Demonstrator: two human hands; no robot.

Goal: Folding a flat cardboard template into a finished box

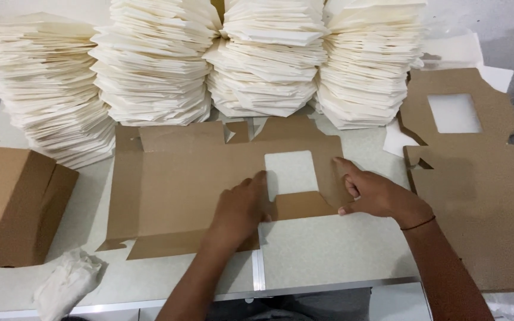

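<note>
Head view: both hands (left point(240, 205), right point(371, 193)) flat on brown cardboard blank point(174, 184).

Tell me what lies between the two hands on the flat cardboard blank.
In the head view, between the left hand and right hand lie the blank's square window cutout and a folded flap.

Four tall stacks of folded white paper liners point(209, 59) line the back of the pale counter point(328, 249). Left of the stacks, an assembled brown windowed box point(16, 208); crumpled white paper point(66, 282) just in front of it. Right of the stacks, a pile of flat brown cutouts point(477, 196).
</note>
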